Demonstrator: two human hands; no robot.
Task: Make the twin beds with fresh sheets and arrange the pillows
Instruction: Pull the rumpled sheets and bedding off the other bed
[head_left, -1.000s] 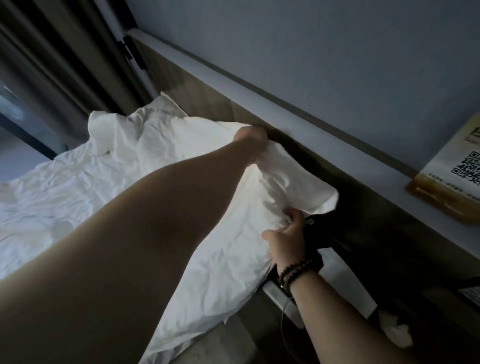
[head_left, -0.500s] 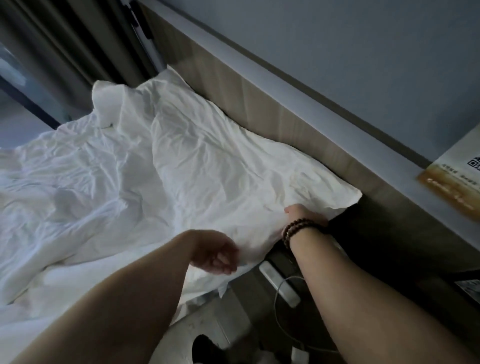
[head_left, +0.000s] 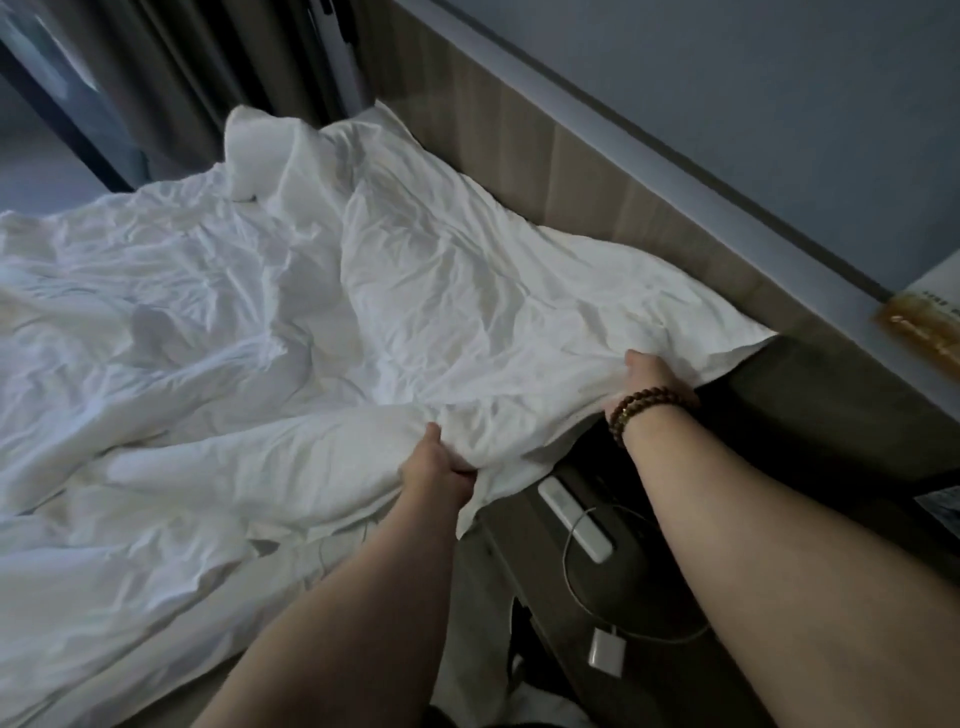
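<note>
Head view: the step in hand looks like spreading the fresh sheet (head_left: 426, 291) over the head end of one bed and squaring its corner against the headboard (head_left: 566, 171). The left hand (head_left: 441, 470) grips a bunched fold at the side edge of the bed, its fingers (head_left: 462, 464) curled tight into the cloth. The right hand (head_left: 649, 376), with a bead bracelet (head_left: 644, 410) on the wrist, holds the edge nearer the corner. Its thumb lies on top and its other fingers go under the cloth out of sight, so it seems to pinch the edge.

The next move, as I judge it, calls for an even pull with both hands towards the bed's side to take out the slack. Then the overhang wants tucking down between the mattress and the bench (head_left: 493, 561) beside it, and the corner wants to stay flush with the headboard.

The sheet is white and badly creased. It is fairly flat by the headboard, but ridged in long folds across the middle and heaped in a peak at the far corner by the curtain (head_left: 208, 88). Its near corner hangs over the bench, just above a white remote (head_left: 574, 519); a cable (head_left: 571, 577) and charger (head_left: 605, 657) lie close enough to snag. No pillows are in sight.
</note>
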